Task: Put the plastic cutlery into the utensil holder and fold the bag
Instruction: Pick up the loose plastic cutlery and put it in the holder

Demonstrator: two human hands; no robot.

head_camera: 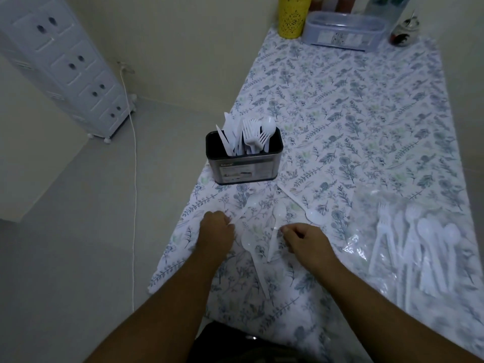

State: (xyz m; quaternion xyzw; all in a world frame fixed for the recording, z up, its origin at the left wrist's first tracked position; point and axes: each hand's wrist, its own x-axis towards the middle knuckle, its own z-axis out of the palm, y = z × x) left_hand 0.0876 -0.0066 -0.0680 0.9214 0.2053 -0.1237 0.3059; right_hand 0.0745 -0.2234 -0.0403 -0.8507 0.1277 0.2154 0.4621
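A flowered surface (366, 106) holds loose spoons (278, 218) between both hands. One handle points to 6 o'clock, touching the pinched right hand (305, 238). The left hand (216, 227) pinches another.

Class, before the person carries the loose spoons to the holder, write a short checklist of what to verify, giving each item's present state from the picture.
1. Utensil holder stands upright on the table: ok.
2. Room left in the holder for more cutlery: cannot tell; it already holds forks, knives and a spoon.
3. Left hand has a firm hold on a spoon handle: cannot tell; the fingers are closed at its end.
4. Right hand pinches the handle of the middle spoon: ok.
5. All loose spoons gathered: not ok; one spoon lies untouched.
6. Bag emptied for folding: not ok; cutlery remains inside.
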